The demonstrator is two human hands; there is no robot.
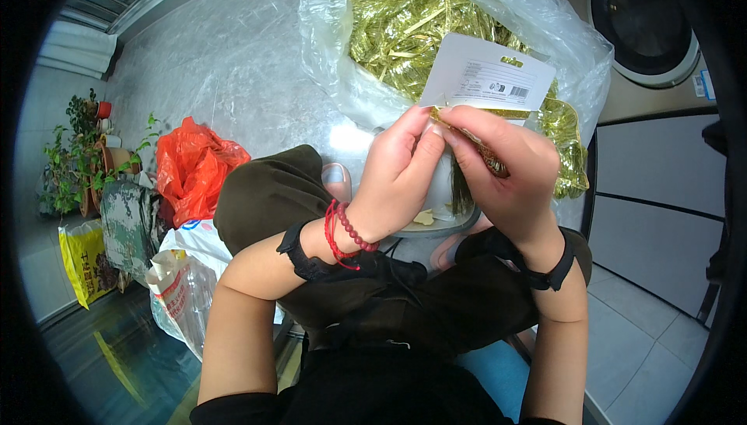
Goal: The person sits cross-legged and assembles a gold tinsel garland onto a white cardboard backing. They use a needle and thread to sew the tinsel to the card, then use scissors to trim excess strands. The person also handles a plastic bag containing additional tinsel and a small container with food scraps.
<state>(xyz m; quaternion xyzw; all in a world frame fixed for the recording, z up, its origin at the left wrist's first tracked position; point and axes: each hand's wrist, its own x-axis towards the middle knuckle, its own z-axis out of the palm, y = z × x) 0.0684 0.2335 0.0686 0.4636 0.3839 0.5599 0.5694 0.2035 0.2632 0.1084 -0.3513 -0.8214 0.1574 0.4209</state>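
My left hand [402,168] and my right hand [509,159] meet in front of me, thumbs and fingertips pinching a narrow gold strip [489,154] of foil fringe. Part of the strip runs under my right fingers, and thin strands [461,189] hang below it. A white header card [487,78] with a hang slot, printing and a barcode stands just beyond my fingertips, at the gold strip's edge. Whether the card is joined to the strip is hidden by my fingers. Beyond it, a large clear plastic bag [330,57] lies open, full of shiny gold foil fringe [402,28].
A grey-rimmed bin [443,229] with scraps stands between my feet. To the left are a red plastic bag [195,162], a white bag [201,238], a camouflage cloth bundle [131,226] and potted plants [87,156]. A front-loading washing machine [642,22] and grey cabinet [656,174] stand right.
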